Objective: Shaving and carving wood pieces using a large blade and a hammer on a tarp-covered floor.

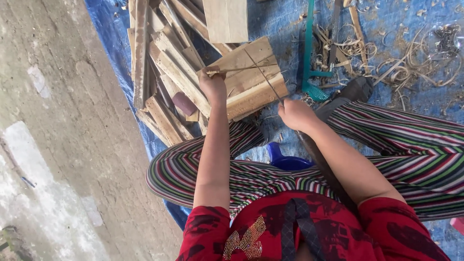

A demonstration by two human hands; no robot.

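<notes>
My left hand (212,86) is closed around the end of a thin bamboo strip (244,69) that reaches right across a flat wooden board (251,79). My right hand (296,115) grips a long knife; its thin blade (263,77) runs up and left over the board and meets the strip, while the dark handle (325,170) passes back under my forearm. Both hands work above my crossed legs in striped trousers (425,150).
A pile of wooden slats and planks (164,63) lies on a blue tarp (106,29) beside bare concrete floor (53,135). A green tool (309,58) and curled shavings (415,63) lie at the upper right. A blue plastic object (285,159) sits between my legs.
</notes>
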